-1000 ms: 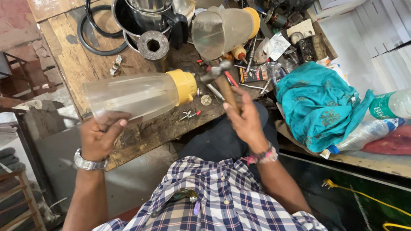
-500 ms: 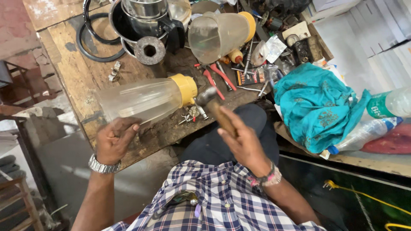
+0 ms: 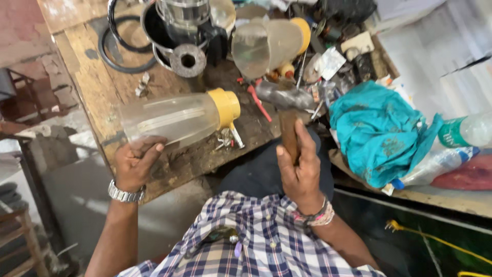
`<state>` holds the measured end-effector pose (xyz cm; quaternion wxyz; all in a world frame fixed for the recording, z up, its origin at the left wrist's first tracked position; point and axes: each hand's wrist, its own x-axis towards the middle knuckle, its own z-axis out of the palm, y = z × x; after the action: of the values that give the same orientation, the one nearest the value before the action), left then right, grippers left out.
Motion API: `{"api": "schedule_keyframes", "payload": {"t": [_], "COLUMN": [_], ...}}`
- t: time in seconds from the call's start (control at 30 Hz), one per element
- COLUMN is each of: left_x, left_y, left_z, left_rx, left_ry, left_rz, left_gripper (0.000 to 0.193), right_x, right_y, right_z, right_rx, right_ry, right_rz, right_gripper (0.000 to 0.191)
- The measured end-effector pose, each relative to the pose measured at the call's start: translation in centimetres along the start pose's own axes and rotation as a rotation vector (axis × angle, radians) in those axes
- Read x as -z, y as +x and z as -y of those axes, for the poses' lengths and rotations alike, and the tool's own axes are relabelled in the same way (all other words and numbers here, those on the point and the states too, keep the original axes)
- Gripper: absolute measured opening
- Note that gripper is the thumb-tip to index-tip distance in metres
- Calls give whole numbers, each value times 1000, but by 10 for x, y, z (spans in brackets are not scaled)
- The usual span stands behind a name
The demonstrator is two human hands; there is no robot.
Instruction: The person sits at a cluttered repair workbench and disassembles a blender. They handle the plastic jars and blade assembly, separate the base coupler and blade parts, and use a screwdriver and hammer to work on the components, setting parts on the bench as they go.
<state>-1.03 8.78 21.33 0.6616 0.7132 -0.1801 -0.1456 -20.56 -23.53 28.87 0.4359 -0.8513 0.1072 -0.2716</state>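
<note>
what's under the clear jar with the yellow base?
The clear jar, held by the left hand, lies on its side over the wooden workbench. Small metal bits sit below its yellow base. Directly beneath is hidden.

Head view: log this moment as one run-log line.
left hand: holds clear jar by open end | right hand: grips hammer | jar base: yellow, on wooden bench

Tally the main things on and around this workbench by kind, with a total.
Clear blender jars with yellow bases: 2, one in the left hand at, one lying behind at
Hammers: 1, in the right hand at
Black rubber rings: 1
Teal cloths: 1
Plastic bottles: 2
Total: 7
</note>
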Motion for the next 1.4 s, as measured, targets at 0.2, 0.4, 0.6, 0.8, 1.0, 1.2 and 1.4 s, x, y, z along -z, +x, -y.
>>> {"api": "schedule_keyframes", "payload": {"t": [0.2,0.4,0.6,0.8,1.0,1.2,1.4], "left_x": [2,11,19,24,21,26,25], "left_y": [-2,2,1,-1,12,19,25], "left_z": [11,23,24,34,33,39,40], "left_rx": [-12,129,255,250,227,277,309], "left_ry": [-116,-349,-507,-549,-573,-548,-492], "left_rz": [-104,-174,-163,-145,-80,-95,-113], "left_gripper": [20,19,20,17,17,17,19], "right_x": [-21,-8,5,-24,-79,-59,-65], "right_y": [-10,-2,44,63,78,96,90], "right_z": [-8,-40,-100,-127,-95,-71,-76], "right_rx": [-160,-156,-54,282,-863,175,-630], "right_ry": [95,-184,-790,-812,716,399,568], "right_rz": [258,208,416,58,678,509,682], "right_gripper": [56,54,55,36,65,52,67]}}
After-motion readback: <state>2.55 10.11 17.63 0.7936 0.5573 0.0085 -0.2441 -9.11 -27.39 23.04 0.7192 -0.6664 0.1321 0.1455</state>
